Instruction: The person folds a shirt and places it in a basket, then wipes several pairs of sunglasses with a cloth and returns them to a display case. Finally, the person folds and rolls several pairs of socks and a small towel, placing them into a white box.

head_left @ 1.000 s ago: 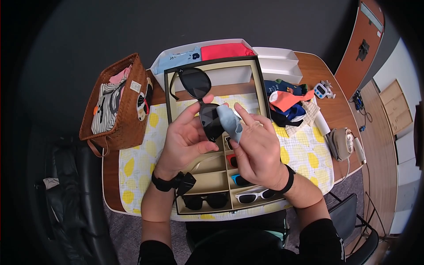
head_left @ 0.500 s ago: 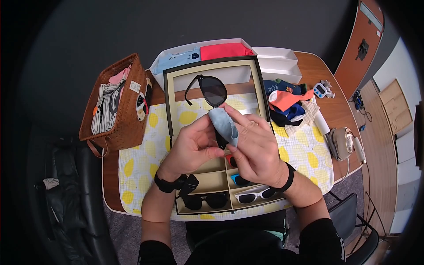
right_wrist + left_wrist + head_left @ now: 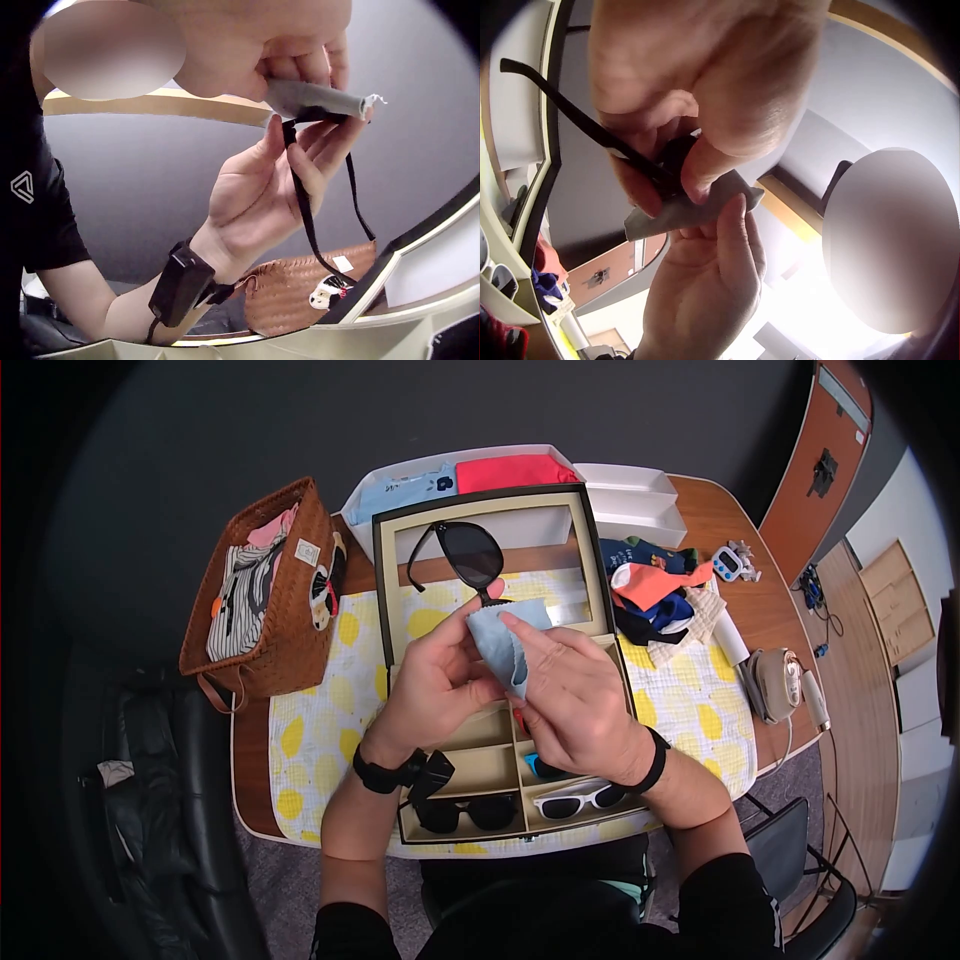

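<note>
Black sunglasses (image 3: pixel 472 553) are held up over an open sunglasses case (image 3: pixel 392 822), one dark lens showing and a temple arm standing out. My left hand (image 3: pixel 432 685) grips them around the nearer lens, with thumb and fingers visible on the frame in the left wrist view. Over that lens lies a light blue cloth (image 3: pixel 493 640) with a jagged edge, hiding it from above. The right hand (image 3: pixel 580 695) pinches the cloth, its index finger pressing on top. In the right wrist view the folded cloth (image 3: pixel 319 99) sits between both hands' fingers.
In the case lie black sunglasses (image 3: pixel 468 815) and white-framed sunglasses (image 3: pixel 565 805); its windowed lid stands raised behind. A woven basket (image 3: pixel 285 615) of clothes is at left. Socks (image 3: pixel 650 592), a timer (image 3: pixel 725 564) and a beige appliance (image 3: pixel 768 688) sit at right. White boxes (image 3: pixel 632 520) stand behind.
The sunglasses have tilted and shifted between the hands. The cloth has come over the nearer lens, which showed partly bare a second ago, and now spreads wider under the right index finger.
</note>
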Demonstrator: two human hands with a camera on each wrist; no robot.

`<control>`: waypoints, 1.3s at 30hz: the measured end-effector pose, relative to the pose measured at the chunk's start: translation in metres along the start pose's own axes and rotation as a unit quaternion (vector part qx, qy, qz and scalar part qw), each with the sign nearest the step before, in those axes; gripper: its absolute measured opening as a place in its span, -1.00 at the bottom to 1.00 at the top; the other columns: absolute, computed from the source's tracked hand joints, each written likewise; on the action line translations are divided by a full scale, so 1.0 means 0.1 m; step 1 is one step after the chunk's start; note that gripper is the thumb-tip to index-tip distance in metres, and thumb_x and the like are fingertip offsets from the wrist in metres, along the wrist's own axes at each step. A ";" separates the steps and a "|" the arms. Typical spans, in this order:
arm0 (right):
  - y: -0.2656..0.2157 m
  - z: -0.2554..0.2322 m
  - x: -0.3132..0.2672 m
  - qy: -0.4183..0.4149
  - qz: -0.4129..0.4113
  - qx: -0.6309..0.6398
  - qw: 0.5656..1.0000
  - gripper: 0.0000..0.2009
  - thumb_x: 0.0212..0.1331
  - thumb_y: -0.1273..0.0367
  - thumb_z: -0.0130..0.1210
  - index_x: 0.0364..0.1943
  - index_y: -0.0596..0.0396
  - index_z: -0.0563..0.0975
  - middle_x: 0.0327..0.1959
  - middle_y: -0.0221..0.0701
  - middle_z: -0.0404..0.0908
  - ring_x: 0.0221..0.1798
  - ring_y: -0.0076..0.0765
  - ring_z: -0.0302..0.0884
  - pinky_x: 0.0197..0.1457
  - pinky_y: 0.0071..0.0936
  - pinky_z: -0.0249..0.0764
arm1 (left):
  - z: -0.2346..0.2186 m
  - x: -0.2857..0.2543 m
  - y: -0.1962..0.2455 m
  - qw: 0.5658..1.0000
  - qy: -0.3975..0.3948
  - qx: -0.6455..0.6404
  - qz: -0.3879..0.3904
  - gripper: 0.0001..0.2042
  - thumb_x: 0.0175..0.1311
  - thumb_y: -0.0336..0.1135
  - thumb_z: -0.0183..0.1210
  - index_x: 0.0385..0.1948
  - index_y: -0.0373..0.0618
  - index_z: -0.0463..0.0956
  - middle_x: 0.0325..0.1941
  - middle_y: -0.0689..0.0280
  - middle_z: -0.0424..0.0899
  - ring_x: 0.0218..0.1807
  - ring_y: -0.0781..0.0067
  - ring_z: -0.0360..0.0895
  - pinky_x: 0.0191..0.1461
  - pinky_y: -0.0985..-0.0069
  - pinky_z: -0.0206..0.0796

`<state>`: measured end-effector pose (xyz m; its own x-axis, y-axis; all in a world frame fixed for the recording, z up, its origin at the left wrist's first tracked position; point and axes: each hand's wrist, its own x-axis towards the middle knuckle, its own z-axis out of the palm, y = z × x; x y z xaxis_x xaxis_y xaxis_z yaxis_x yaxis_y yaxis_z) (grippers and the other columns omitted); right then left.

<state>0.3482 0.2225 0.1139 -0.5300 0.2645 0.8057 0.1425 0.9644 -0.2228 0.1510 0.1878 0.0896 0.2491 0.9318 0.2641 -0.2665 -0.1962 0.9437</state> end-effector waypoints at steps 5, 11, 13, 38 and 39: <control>0.11 0.07 -0.06 0.029 0.074 0.026 0.997 -0.71 -0.12 0.59 0.28 -0.21 0.35 0.58 -0.14 -0.01 0.65 0.12 0.14 0.66 0.11 -0.06 0.56 | 0.01 0.04 0.02 0.999 0.010 0.004 0.046 -0.18 0.29 -0.68 0.22 0.55 -0.27 -0.08 0.46 0.08 0.35 0.41 0.34 0.39 0.36 0.43 0.36; -0.06 0.05 -0.02 -0.017 -0.020 0.034 0.999 -0.68 -0.11 0.58 0.29 -0.17 0.35 0.59 -0.10 0.01 0.66 0.10 0.13 0.67 0.18 -0.06 0.54 | 0.01 0.10 0.01 0.998 0.064 -0.006 0.027 -0.16 0.26 -0.60 0.31 0.53 -0.30 -0.03 0.47 0.00 0.36 0.37 0.31 0.45 0.39 0.38 0.37; -0.06 0.04 -0.03 -0.015 0.003 0.053 0.998 -0.69 -0.10 0.59 0.27 -0.17 0.36 0.58 -0.07 0.02 0.66 0.10 0.14 0.66 0.23 -0.05 0.52 | 0.04 0.08 0.02 0.997 0.064 -0.021 0.032 -0.16 0.25 -0.58 0.33 0.53 -0.29 -0.03 0.45 0.00 0.39 0.38 0.30 0.45 0.39 0.37 0.38; -0.05 0.05 -0.04 0.016 0.040 0.084 0.996 -0.70 -0.04 0.62 0.24 -0.14 0.42 0.58 -0.03 0.12 0.65 0.06 0.20 0.65 0.27 0.00 0.49 | 0.03 0.11 0.01 0.992 0.094 -0.016 0.087 -0.17 0.24 -0.74 0.21 0.53 -0.24 -0.05 0.47 -0.02 0.34 0.42 0.17 0.43 0.37 0.34 0.43; -0.04 0.05 -0.04 0.018 0.033 0.092 0.995 -0.73 -0.07 0.62 0.26 -0.19 0.39 0.58 -0.06 0.09 0.65 0.09 0.16 0.64 0.27 -0.03 0.49 | 0.02 0.10 -0.01 0.991 0.088 -0.020 0.095 -0.17 0.24 -0.73 0.23 0.53 -0.24 -0.04 0.46 -0.01 0.35 0.41 0.20 0.43 0.38 0.34 0.42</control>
<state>0.3455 0.2178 0.1088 -0.4931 0.3306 0.8047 0.0185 0.9287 -0.3703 0.1560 0.1970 0.0923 0.0247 0.9189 0.3938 -0.3298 -0.3644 0.8709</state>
